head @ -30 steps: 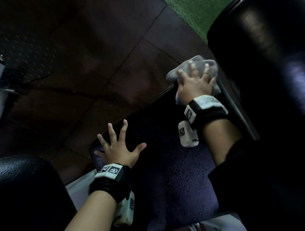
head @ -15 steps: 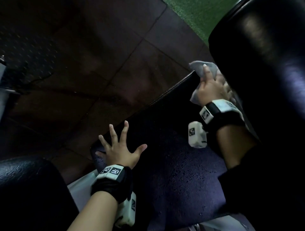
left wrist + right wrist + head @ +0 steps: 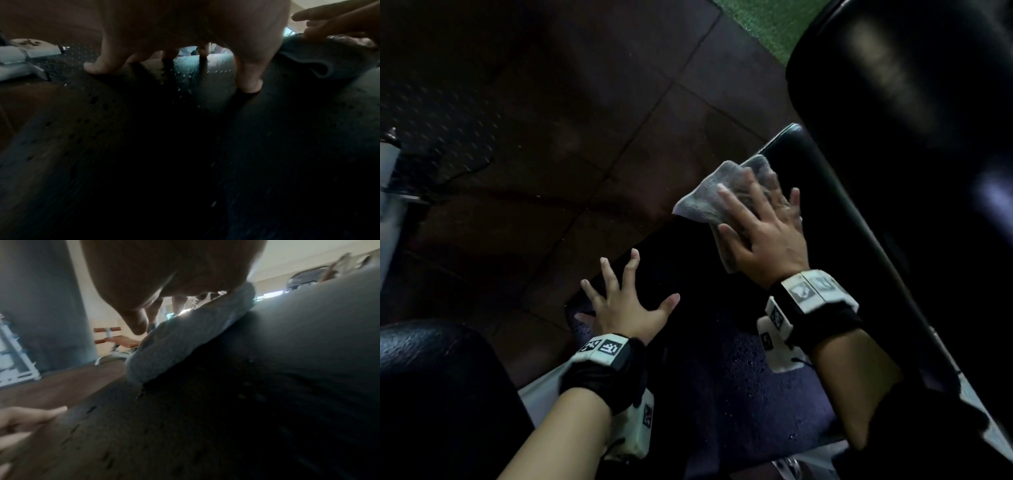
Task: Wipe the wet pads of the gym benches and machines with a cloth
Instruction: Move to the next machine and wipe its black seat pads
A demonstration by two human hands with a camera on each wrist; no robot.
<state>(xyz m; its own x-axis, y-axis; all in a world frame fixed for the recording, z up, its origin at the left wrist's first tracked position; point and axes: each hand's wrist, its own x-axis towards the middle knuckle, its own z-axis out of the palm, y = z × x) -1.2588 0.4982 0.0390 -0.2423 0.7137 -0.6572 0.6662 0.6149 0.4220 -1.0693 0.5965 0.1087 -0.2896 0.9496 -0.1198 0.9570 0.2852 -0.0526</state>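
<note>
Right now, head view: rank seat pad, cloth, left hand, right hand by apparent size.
1. seat pad, largest by far.
2-3. right hand and left hand look alike; not ranking them.
4. cloth, smallest showing, but partly hidden under the right hand, so unsure.

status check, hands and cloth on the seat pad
Left hand spread flat on seat pad. Right hand pressing cloth at far end. Droplets near end. Nothing blocking.

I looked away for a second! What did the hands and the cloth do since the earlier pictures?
The right hand slid the cloth toward the tall back pad, then back to the left and nearer along the seat pad. It pressed on the cloth the whole time, fingers spread. The left hand stayed flat on the seat pad's near corner, holding nothing.
</note>
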